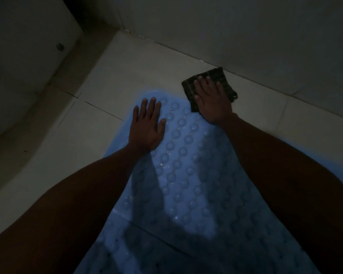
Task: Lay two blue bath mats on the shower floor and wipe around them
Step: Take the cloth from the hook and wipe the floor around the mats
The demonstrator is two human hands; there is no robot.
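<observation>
Far mat: the blue bath mat (186, 139) is lying flat on the shower floor (115, 80), its rounded end pointing toward the far wall; it is soft, translucent-looking and studded with rows of round raised bubbles.
Near mat: a second blue mat (166, 254) is lying just beside the first, a thin straight seam running between them; its near end is being cut off by the bottom edge.
Left hand: my left hand (147, 127) is pressing flat on the far mat near its left edge, fingers straight and slightly apart.
Right hand: my right hand (212, 97) is resting palm-down on a dark folded cloth (226, 80), fingers spread out straight.
Cloth: it is square, ribbed or striped, sitting at the far mat's right corner, partly on the pale floor tiles near the wall.
Hard to see: the light is dim; my forearms are shadowing both mats' sides, so their outer edges are hidden.
</observation>
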